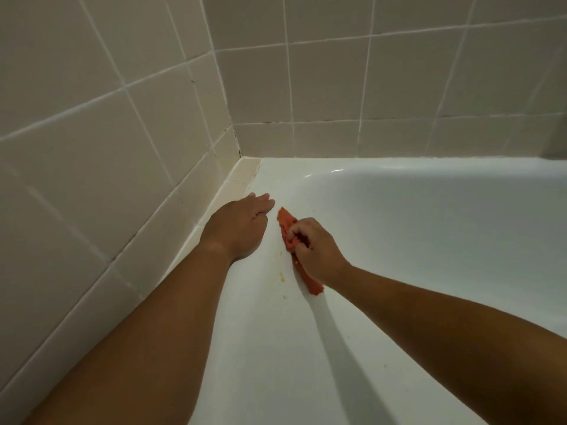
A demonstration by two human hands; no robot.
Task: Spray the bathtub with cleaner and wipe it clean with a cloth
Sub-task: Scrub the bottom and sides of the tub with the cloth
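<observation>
Near the tub (414,228) corner, on its white rim: right hand (313,251) grips a bunched orange cloth (283,223), fingers curled round it, pressing it on the rim's inner edge. Left hand (242,223) lies flat just beside the cloth on the wall side, fingers straight, holding nothing. Small yellow specks (280,279) sit on the rim beside the cloth. Beige tiles (122,118) border the tub.

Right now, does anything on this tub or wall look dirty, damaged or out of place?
Yes. Yellow specks lie on the tub rim beside the cloth that the right hand grips. Dark spots, perhaps mould, dot the grout in the wall corner.
</observation>
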